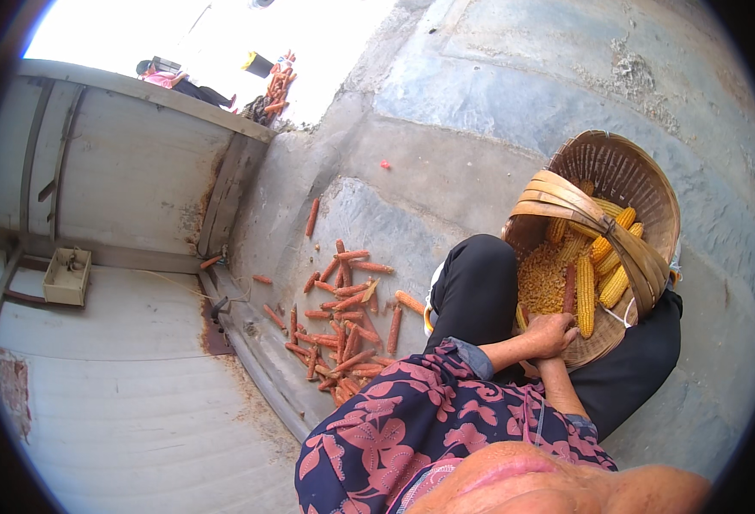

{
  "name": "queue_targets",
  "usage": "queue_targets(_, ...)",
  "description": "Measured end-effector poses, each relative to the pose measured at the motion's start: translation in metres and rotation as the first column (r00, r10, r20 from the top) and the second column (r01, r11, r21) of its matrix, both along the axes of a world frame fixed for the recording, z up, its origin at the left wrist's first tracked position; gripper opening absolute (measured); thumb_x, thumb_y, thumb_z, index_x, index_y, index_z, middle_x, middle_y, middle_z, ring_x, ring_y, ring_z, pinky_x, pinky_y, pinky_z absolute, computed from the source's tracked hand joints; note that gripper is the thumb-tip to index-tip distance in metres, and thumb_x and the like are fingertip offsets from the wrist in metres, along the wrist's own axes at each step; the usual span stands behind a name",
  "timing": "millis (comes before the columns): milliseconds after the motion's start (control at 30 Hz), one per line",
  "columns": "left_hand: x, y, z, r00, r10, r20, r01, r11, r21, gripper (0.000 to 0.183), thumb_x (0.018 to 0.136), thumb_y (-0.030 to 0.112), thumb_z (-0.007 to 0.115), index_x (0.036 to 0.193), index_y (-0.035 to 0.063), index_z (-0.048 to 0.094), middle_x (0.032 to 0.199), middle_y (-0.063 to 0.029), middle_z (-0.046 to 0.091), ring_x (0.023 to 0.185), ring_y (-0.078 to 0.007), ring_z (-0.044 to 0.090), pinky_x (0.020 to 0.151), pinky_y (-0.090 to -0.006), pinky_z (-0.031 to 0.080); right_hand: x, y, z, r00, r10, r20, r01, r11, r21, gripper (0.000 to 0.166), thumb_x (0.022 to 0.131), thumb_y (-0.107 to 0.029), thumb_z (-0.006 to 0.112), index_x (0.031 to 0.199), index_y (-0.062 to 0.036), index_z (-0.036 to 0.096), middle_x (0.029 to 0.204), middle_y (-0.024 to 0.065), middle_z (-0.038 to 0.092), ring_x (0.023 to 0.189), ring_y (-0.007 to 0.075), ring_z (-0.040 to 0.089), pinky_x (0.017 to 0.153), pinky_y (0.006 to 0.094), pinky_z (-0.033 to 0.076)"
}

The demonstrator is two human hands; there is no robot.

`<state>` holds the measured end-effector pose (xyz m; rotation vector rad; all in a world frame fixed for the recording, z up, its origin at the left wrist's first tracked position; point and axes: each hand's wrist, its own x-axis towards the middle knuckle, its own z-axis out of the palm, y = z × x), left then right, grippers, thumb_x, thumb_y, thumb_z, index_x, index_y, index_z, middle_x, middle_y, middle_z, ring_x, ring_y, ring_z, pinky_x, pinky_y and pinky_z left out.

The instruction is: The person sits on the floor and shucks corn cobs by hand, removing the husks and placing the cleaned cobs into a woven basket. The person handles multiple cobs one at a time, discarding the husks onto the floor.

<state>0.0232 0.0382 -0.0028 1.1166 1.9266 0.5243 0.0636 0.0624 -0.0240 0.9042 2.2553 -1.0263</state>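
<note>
My left hand [548, 334] lies over the near side of a woven bamboo basket [663, 199] between my knees. Its fingers are bent, and a bare red corncob [569, 289] runs right up to them; whether they grip it is unclear. Beneath it, at the basket's near rim, my right hand [550, 365] is mostly covered, so its fingers are hidden. Inside the basket are loose yellow kernels [541, 276] and several ears of yellow corn [585, 295]. A wide split-bamboo handle [634, 257] arches across the basket.
Many bare red corncobs [345, 321] are heaped on the concrete floor [442, 148] to my left. Beyond them stands a worn pale metal door [127, 186], with a small open box [68, 276] on it. Outside, a person [178, 80] is near more cobs [280, 83].
</note>
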Motion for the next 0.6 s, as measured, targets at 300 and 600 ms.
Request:
queue_targets(300, 0.0002, 0.0001, -0.0016, 1.000, 0.012, 0.011, -0.012, 1.000, 0.007, 0.035, 0.087, 0.035, 0.054, 0.098, 0.0026, 0.061, 0.089, -0.0226, 0.065, 0.086, -0.0409, 0.062, 0.081, -0.0507, 0.046, -0.0003, 0.0015, 0.0009, 1.000, 0.006, 0.005, -0.006, 1.000, -0.014, 0.046, 0.084, -0.035, 0.058, 0.123, -0.0112, 0.053, 0.106, 0.0180, 0.064, 0.102, 0.0340, 0.060, 0.088, 0.0446, 0.045)
queue_targets(600, -0.0004, 0.0005, -0.0018, 1.000, 0.002, -0.012, -0.002, 1.000, -0.011, 0.033, 0.087, 0.033, 0.054, 0.100, 0.0038, 0.062, 0.089, -0.0202, 0.066, 0.087, -0.0387, 0.063, 0.081, -0.0491, 0.047, -0.0005, 0.0020, 0.0019, 1.000, 0.009, 0.007, -0.009, 1.000, -0.014, 0.046, 0.084, -0.035, 0.058, 0.124, -0.0114, 0.053, 0.105, 0.0181, 0.064, 0.101, 0.0344, 0.060, 0.087, 0.0450, 0.045)
